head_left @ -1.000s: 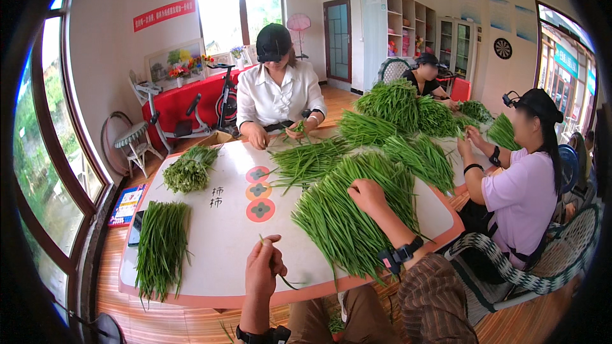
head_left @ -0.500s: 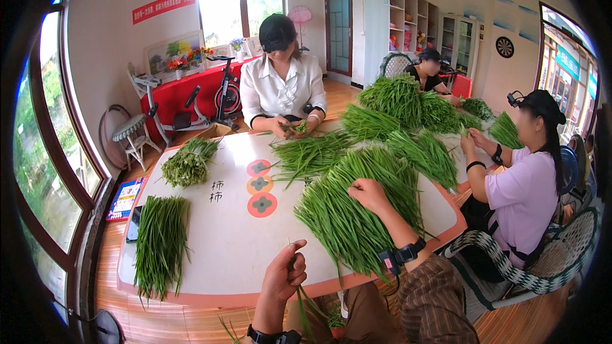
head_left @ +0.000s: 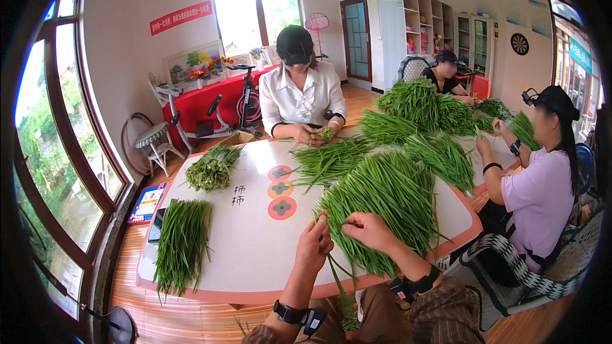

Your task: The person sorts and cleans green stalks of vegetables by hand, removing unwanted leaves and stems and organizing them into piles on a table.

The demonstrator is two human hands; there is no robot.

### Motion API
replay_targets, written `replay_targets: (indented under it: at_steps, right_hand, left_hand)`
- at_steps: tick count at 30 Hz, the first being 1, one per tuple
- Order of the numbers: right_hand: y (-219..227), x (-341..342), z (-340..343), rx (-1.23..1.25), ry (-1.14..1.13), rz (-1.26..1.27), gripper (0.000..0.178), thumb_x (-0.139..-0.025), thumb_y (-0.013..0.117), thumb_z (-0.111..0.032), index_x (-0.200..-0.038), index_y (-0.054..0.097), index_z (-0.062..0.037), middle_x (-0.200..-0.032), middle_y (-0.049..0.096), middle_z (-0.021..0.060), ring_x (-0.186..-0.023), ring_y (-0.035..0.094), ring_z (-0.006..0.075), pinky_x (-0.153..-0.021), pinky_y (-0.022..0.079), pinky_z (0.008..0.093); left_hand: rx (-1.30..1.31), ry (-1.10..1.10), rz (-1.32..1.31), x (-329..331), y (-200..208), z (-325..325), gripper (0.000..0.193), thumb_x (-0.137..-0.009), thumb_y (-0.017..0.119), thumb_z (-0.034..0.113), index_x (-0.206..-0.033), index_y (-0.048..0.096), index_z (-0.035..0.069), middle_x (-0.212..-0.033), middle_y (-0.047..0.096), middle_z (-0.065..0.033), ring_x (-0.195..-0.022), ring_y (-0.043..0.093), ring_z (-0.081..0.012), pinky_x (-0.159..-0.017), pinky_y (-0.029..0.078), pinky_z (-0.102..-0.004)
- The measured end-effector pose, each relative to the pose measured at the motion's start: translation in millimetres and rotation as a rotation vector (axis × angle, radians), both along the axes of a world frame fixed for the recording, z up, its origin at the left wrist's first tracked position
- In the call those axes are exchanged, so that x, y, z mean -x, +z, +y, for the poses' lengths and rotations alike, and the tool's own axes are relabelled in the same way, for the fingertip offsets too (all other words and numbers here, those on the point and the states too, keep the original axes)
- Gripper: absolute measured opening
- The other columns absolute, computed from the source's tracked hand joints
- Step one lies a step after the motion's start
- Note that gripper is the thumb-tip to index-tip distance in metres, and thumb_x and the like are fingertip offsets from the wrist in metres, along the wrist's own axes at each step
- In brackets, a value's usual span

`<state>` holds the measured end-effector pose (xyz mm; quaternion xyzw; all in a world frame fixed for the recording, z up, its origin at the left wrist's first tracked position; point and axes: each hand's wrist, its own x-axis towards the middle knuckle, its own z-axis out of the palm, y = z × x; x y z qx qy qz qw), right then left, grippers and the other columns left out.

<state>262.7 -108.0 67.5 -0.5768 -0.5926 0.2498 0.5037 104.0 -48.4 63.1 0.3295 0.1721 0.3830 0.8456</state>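
Note:
My left hand [head_left: 313,243] is closed around a few long green chive stalks [head_left: 336,270], whose ends hang down past the table's near edge. Their tips show just above my thumb and forefinger. Close by on the right, my right hand [head_left: 371,232] has its thumb and forefinger pinched together; whatever may be between them is too small to make out. It hovers over the near left part of a large heap of chives [head_left: 392,200]. A neat bundle of chives [head_left: 182,242] lies at the table's left edge.
On the white table [head_left: 255,261], a bundle with pale buds [head_left: 211,169] lies far left. Across sits a person in white [head_left: 306,99] handling greens. A person in lilac [head_left: 535,185] works at the right, another behind piled greens [head_left: 411,102]. A woven chair [head_left: 523,274] stands near right.
My left hand has risen and moved right with the chive stalks. My right hand has come down toward it, and the two are now close together. The view has shifted a little left.

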Motion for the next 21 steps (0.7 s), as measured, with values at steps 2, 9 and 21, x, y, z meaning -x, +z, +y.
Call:
replay_targets:
  at_steps: [2, 9, 21]
  right_hand:
    - [13, 10, -8, 0.067, -0.023, -0.142, 0.022, -0.079, 0.061, -0.020, -0.087, 0.059, 0.0011, -0.071, 0.062, 0.0104, -0.061, 0.057, 0.0152, -0.058, 0.045, 0.0277]
    - [0, 37, -21, -0.054, 0.028, -0.120, 0.021, -0.080, 0.059, -0.019, -0.089, 0.058, 0.0003, -0.070, 0.060, 0.0109, -0.060, 0.056, 0.0160, -0.057, 0.045, 0.0285]
    - [19, 23, -17, -0.007, 0.025, -0.037, 0.031, -0.086, 0.054, -0.025, -0.100, 0.057, 0.0025, -0.077, 0.060, 0.0061, -0.068, 0.053, 0.0083, -0.063, 0.044, 0.0237]
  left_hand:
    - [-0.088, 0.048, 0.079, -3, 6, -2, 0.025, -0.089, 0.048, 0.024, -0.106, 0.048, 0.005, -0.062, 0.035, 0.0059, -0.045, 0.027, -0.0032, -0.040, 0.021, -0.0192]
    - [-0.135, 0.108, 0.259, 10, -6, -8, 0.020, -0.090, 0.045, 0.022, -0.092, 0.052, 0.003, -0.065, 0.041, 0.0027, -0.051, 0.038, -0.0072, -0.046, 0.032, -0.0216]
    - [-0.055, -0.111, 0.094, 31, -2, -24, 0.020, -0.093, 0.041, 0.026, -0.091, 0.046, 0.007, -0.061, 0.037, 0.0018, -0.048, 0.032, -0.0087, -0.043, 0.029, -0.0226]
